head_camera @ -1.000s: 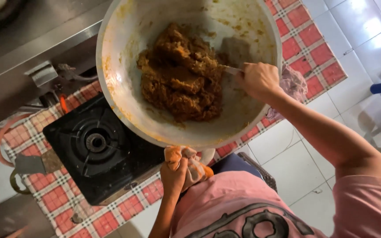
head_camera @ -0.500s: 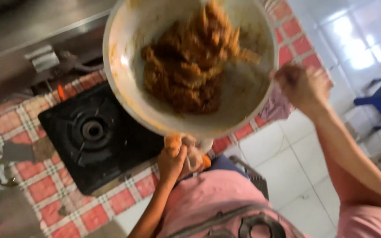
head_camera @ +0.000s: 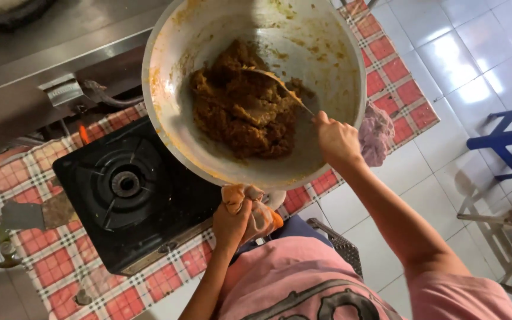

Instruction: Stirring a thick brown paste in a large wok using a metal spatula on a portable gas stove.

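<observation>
From the head view, your left hand [head_camera: 230, 222] is clenched around a cloth [head_camera: 250, 204] bunched at the near rim of the big metal pan [head_camera: 339, 89], so the padding keeps your skin off the metal while you steady it. Your right hand [head_camera: 338, 139] grips a spoon [head_camera: 277, 83] by its handle, bowl reaching left into the brown paste [head_camera: 241, 106] heaped in the pan's middle. The pan sits up off the black gas burner [head_camera: 124, 184], which lies left of your left hand on the checked worktop [head_camera: 398, 77]. A pink rag [head_camera: 377, 133] hangs just right of your right hand.
</observation>
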